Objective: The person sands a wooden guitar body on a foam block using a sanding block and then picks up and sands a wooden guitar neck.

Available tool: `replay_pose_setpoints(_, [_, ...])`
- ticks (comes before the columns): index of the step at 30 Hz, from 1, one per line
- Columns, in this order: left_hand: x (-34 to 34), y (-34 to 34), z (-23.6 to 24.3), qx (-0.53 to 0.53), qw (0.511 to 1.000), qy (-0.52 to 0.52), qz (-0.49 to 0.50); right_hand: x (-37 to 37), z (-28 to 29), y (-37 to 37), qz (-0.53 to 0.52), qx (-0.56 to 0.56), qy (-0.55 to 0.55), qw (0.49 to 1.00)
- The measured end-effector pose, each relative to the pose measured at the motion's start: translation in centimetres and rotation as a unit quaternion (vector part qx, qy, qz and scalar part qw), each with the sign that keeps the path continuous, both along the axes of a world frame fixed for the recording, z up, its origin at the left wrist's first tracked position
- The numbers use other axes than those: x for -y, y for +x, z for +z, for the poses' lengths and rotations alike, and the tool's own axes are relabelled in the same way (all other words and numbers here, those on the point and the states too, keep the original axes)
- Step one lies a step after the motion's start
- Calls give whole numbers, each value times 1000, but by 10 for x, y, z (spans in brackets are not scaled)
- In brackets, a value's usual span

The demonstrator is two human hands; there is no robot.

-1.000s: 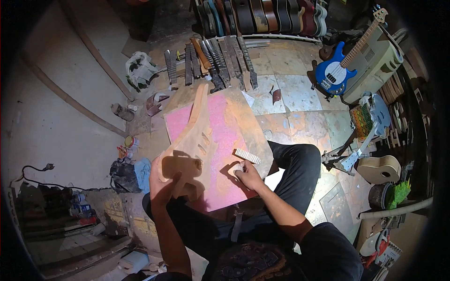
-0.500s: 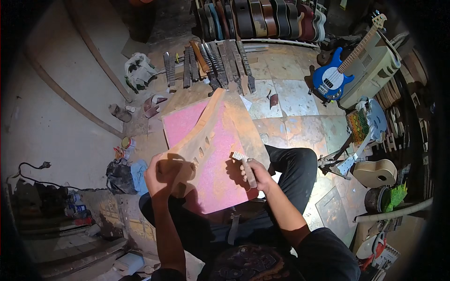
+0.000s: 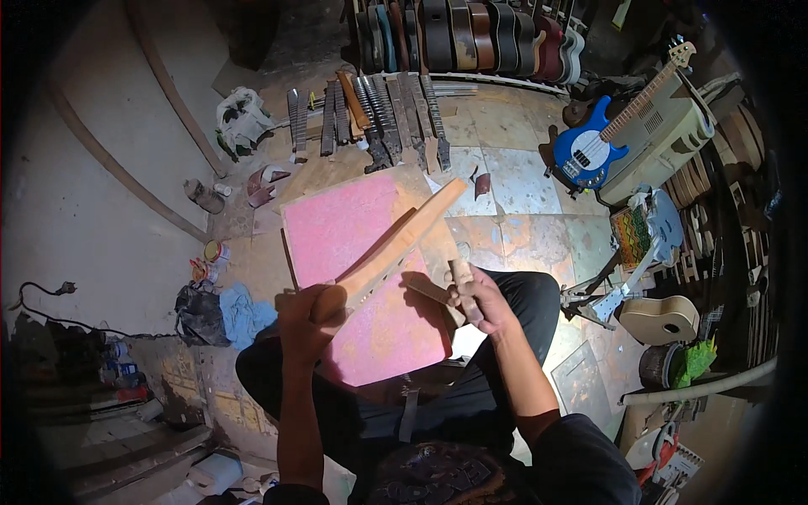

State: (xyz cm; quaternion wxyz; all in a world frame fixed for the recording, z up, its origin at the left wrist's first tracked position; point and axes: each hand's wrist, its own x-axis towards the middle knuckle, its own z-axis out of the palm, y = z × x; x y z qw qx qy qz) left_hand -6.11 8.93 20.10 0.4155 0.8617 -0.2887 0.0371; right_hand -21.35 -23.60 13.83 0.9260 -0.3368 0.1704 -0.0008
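My left hand (image 3: pixel 313 324) is closed round the near end of a long, curved piece of bare wood (image 3: pixel 402 234), tilted up on its edge with small slots along its side. The wood slants away to the right above a pink-topped board (image 3: pixel 337 215) lying across my lap. My right hand (image 3: pixel 484 305) grips a small wooden-handled brush (image 3: pixel 462 276) beside the board's right edge. Its bristles are hard to make out at this angle. Orange wood dust lies on the board.
Several guitar necks (image 3: pixel 383 118) lie on the floor beyond the board. A blue bass guitar (image 3: pixel 593 143) leans at the right, with a pale guitar body (image 3: pixel 661 316) nearer. A rack of guitar bodies (image 3: pixel 459 38) stands at the back. A light blue cloth (image 3: pixel 246 313) lies at left.
The curved wood has been turned onto its edge, its far end swinging right. My right hand has shifted slightly right and turned the brush, so its bristles no longer show plainly.
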Motion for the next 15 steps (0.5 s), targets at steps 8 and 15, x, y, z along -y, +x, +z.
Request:
replay_pose_setpoints(8, [3,10,21,-51,998,9,24,-3,29,18,-15,-54,39,998])
replay_pose_setpoints(15, [23,23,38,57,998,36,-11,-42,36,8,37,-42,-69,996])
